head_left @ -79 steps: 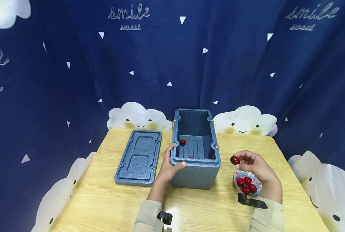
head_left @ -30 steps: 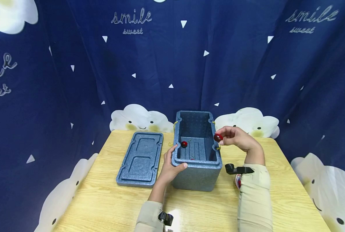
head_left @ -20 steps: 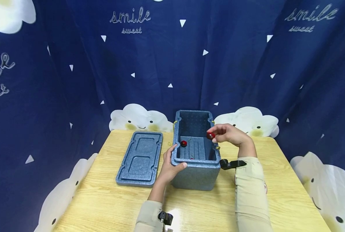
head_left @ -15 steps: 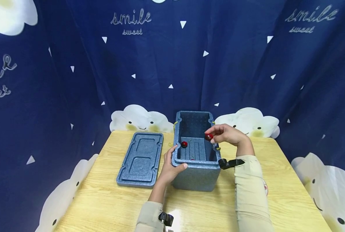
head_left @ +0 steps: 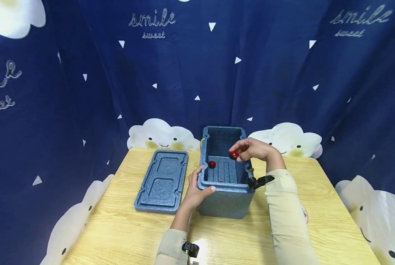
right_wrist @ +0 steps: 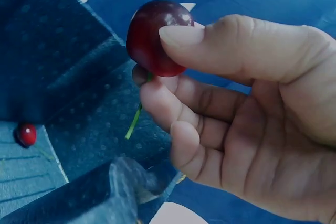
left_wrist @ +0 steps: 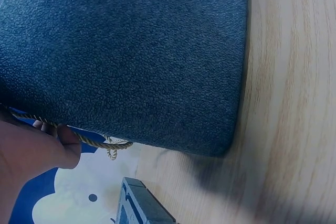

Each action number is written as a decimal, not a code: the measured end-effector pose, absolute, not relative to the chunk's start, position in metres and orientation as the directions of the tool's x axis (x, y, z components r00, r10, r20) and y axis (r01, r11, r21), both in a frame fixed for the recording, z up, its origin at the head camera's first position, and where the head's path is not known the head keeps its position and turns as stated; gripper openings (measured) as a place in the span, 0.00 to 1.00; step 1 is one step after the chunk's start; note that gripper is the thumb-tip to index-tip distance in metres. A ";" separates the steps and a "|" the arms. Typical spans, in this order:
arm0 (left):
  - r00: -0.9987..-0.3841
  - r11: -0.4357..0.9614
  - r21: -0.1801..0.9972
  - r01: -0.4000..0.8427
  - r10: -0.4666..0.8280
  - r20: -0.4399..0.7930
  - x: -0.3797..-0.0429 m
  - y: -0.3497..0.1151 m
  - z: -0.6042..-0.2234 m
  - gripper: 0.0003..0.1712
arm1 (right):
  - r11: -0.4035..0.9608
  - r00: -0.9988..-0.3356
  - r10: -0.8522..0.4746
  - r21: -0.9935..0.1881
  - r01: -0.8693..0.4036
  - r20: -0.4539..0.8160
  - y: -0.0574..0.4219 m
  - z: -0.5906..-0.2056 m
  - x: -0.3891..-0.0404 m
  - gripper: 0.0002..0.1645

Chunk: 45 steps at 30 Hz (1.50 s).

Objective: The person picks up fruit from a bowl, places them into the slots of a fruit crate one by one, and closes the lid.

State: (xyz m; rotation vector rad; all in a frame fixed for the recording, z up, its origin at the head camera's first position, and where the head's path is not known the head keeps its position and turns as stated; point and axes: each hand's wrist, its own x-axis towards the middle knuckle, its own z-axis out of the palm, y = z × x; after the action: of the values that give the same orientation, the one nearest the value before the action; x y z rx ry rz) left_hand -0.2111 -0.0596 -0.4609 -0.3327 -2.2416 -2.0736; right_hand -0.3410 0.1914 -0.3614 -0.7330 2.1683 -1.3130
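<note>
My right hand (head_left: 255, 150) pinches a dark red cherry (head_left: 234, 155) between thumb and fingers over the opening of a blue-grey foam box (head_left: 225, 202). A short green stem (right_wrist: 134, 121) hangs below that cherry in the right wrist view. Another cherry (head_left: 212, 164) lies on the grooved floor inside, by the left wall, and a bit of red shows behind the front rim. With its thumb on the front rim and fingers along the left side, my left hand (head_left: 195, 191) grips the box's near left corner. In the left wrist view, a yellow cord (left_wrist: 92, 141) runs beside its fingers.
The matching lid (head_left: 162, 181) lies flat on the wooden table (head_left: 118, 232), left of the box. A bowl (head_left: 304, 214) shows only its edge past my right sleeve. Behind everything hangs a dark blue curtain (head_left: 171, 66) with white clouds.
My right hand has carried the cherry from above the bowl, left across the box's right rim, to over its opening. My sleeve now covers most of the bowl. The left hand keeps its grip.
</note>
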 end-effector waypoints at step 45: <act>-0.973 0.032 0.978 0.206 0.109 0.202 -0.213 -0.059 -0.462 0.47 | 0.632 -0.768 -0.577 -0.747 -0.206 -0.277 0.167 -0.352 -0.337 0.17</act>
State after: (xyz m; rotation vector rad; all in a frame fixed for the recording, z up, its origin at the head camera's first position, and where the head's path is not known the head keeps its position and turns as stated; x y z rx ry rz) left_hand -0.2128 -0.0589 -0.4618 -0.3381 -2.2050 -2.1108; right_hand -0.3374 0.1671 -0.3525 -0.6139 2.3541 -0.9896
